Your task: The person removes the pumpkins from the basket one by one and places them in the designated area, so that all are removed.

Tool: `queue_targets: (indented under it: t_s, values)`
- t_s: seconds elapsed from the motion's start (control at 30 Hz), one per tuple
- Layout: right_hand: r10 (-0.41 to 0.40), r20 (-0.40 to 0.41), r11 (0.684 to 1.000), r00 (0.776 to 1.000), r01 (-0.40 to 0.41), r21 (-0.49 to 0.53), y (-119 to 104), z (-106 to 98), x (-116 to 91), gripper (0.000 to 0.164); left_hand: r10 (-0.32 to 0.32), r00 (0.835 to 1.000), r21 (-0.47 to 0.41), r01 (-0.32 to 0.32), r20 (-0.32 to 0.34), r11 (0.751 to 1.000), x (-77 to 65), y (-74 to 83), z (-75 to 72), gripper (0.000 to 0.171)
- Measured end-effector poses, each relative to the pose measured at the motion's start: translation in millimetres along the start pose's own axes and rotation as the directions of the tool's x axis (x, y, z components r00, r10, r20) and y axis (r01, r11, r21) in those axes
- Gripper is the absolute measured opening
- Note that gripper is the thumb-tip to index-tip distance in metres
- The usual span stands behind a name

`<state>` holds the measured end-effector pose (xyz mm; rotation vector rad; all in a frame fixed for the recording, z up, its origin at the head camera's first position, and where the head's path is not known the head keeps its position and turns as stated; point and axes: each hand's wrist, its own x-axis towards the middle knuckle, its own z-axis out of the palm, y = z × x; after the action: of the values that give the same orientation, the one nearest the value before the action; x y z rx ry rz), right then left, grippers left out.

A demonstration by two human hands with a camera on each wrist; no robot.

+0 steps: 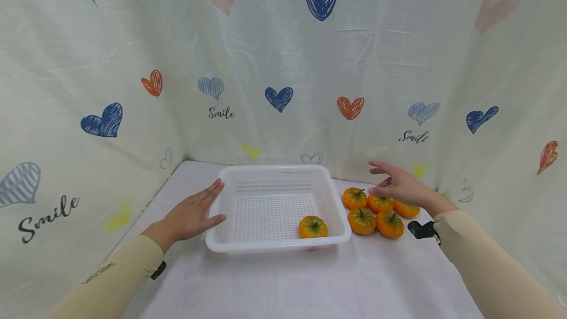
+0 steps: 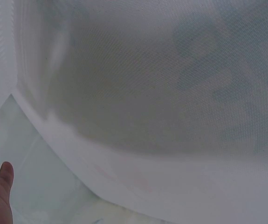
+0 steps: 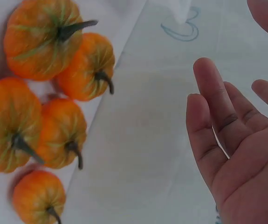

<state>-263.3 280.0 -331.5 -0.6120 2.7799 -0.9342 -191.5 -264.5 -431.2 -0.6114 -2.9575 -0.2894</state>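
Note:
A white plastic basket point(image 1: 278, 246) with a perforated bottom stands on the table, holding one small orange pumpkin point(image 1: 312, 228) near its front right corner. My left hand point(image 1: 188, 215) is at the basket's left rim, its fingers extended and the fingertips at the edge. Over the group of small pumpkins point(image 1: 362, 221) to the right of the basket hovers my right hand point(image 1: 403, 186), with nothing in it. In the right wrist view its fingers point(image 3: 222, 109) are loosely bent and apart from several orange pumpkins point(image 3: 12, 123) with dark stems.
A white cloth covers the table point(image 1: 283, 284). Behind it and at both sides hangs a pale curtain point(image 1: 283, 53) printed with hearts and "Smile". The pumpkins lie close together between the basket and the right curtain.

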Motion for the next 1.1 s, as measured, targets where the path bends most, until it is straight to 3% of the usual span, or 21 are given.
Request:
queue_targets:
  t_s: [0.23,0.47,0.8,1.1]
  values:
    - [-0.030,0.109,1.000,0.994,0.030,0.003,-42,27,34,0.087,-0.001,1.000,-0.013,0.001,-0.002,1.000,-1.4,-0.6,1.1,0.088]
    - [-0.066,0.226,0.998,0.972,0.062,0.023,-67,59,52,0.085,0.000,1.000,-0.026,0.000,0.000,1.000,-2.0,-0.7,2.2,0.089]
    - [-0.042,0.361,0.998,0.932,0.019,0.066,-73,95,60,0.078,0.005,0.999,-0.040,-0.006,-0.035,0.999,-2.7,-0.6,3.2,0.087]
    - [-0.018,0.427,0.999,0.904,-0.003,0.048,-77,111,60,0.074,-0.005,1.000,-0.027,0.005,-0.007,1.000,-0.4,-2.2,2.4,0.088]
